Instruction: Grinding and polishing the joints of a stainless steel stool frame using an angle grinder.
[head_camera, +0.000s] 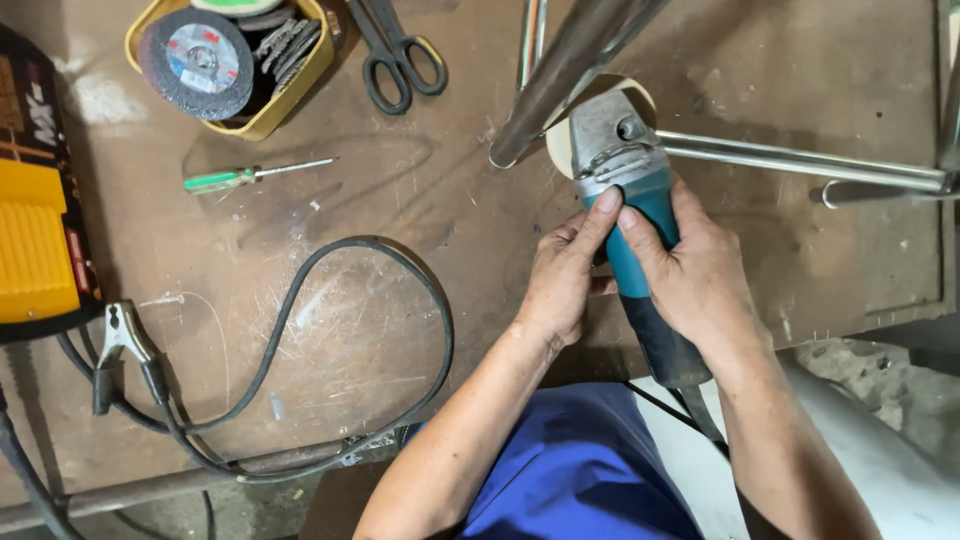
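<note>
Both my hands grip a teal and black angle grinder (640, 215) over the brown metal workbench (400, 200). My left hand (562, 275) wraps its left side, thumb near the grey gear head (612, 135). My right hand (690, 270) clasps the body from the right. The grinder's pale disc (640, 95) lies under shiny steel tubes (575, 65) that cross the bench; one tube (800, 160) runs off to the right. The grinder's cord hangs down past my blue clothing (590, 470).
A yellow tin (290, 95) with several grinding discs stands at the back left, black scissors (395, 50) beside it. A green-handled screwdriver (235, 178) lies nearby. A black cable (400, 270) loops across the bench to a clamp (120, 335) and a yellow-black welding machine (35, 220).
</note>
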